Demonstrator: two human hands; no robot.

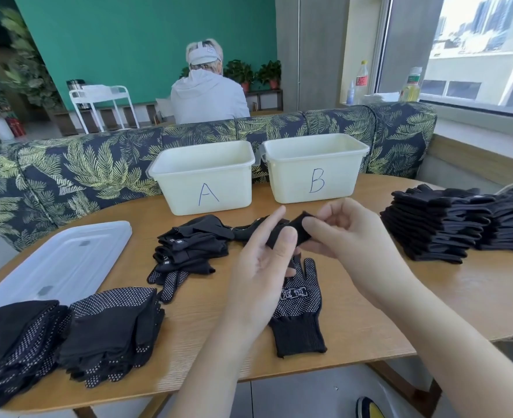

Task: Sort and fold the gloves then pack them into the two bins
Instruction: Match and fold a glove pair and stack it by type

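Above the middle of the wooden table, my left hand and my right hand both pinch a plain black glove held up between them. Right beneath it a black dotted glove lies flat, cuff toward me. A loose heap of black gloves sits left of my hands. Two folded stacks of dotted gloves rest at the near left. A tall stack of plain black gloves stands at the right. Bin A and bin B, both white, stand at the table's far edge and look empty.
A translucent plastic lid lies at the table's left. A leaf-patterned sofa back runs behind the bins. A person in a grey hoodie sits beyond it, facing away. Bottles stand on the window ledge.
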